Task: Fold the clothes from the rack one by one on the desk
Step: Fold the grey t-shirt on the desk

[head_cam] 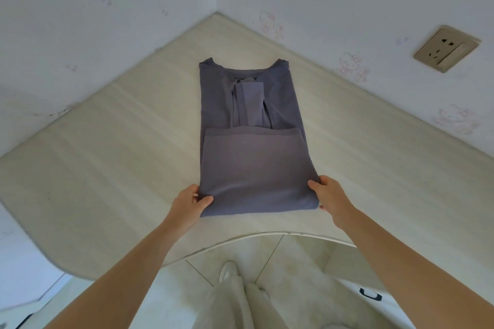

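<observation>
we see the shirt [251,136] lying flat on the desk [107,141] in the corner, sides folded in, bottom folded up. our left hand [191,201] pinches its near left corner, and our right hand [330,196] grips the near right corner.
</observation>
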`<move>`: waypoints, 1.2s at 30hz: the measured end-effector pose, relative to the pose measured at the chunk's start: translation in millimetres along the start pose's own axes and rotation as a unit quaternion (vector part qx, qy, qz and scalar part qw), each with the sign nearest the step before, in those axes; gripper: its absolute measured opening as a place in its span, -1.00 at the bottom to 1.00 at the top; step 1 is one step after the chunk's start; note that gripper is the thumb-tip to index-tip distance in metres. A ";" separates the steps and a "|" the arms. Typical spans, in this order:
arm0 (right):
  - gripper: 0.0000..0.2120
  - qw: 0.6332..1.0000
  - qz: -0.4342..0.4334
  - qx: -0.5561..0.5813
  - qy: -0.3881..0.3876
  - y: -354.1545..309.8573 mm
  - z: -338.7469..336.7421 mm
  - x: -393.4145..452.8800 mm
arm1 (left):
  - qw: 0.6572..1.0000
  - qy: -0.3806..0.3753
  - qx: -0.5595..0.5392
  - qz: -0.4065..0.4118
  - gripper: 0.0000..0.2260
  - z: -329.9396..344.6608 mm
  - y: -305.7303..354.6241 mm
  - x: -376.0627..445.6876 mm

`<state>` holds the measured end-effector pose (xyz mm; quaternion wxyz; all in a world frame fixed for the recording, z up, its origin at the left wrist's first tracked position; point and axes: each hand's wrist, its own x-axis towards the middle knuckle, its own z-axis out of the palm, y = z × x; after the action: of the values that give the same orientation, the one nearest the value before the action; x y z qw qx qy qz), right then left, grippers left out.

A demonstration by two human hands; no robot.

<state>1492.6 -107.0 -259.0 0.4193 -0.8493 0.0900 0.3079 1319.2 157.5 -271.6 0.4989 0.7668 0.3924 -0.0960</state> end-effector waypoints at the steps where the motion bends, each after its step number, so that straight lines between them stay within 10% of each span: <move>1: -0.85 1.000 0.011 -0.004 -0.003 6.5 -2.3 -2.7 | 1.000 0.000 0.018 0.003 -0.88 2.0 -1.5 -2.0; 9: -0.56 0.997 -0.056 -0.043 -0.026 35.9 -5.7 -16.7 | 0.998 0.023 -0.058 0.005 -0.66 11.0 -24.2 -26.2; 12: -0.31 0.967 -0.113 -0.220 -0.053 53.9 -14.6 -23.2 | 0.996 -0.012 0.022 0.084 -0.53 13.8 -31.8 -37.7; 18: -0.45 0.901 -0.251 -0.353 -0.010 64.2 -19.4 -30.0 | 0.960 0.078 0.169 0.209 -0.58 29.9 -36.2 -45.0; 28: -0.77 0.906 -0.348 -0.216 0.107 58.1 -52.0 -56.3 | 0.918 0.190 0.173 0.303 -0.81 15.9 -22.3 -75.4; 36: -0.78 0.934 -0.346 -0.048 0.071 34.1 -79.8 -104.5 | 0.972 0.100 -0.017 0.213 -0.80 -13.4 24.2 -122.4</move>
<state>1431.3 -200.9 -182.2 0.4510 -0.8667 -0.1950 0.0862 1250.4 102.1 -182.5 0.4795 0.8297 0.2689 0.0965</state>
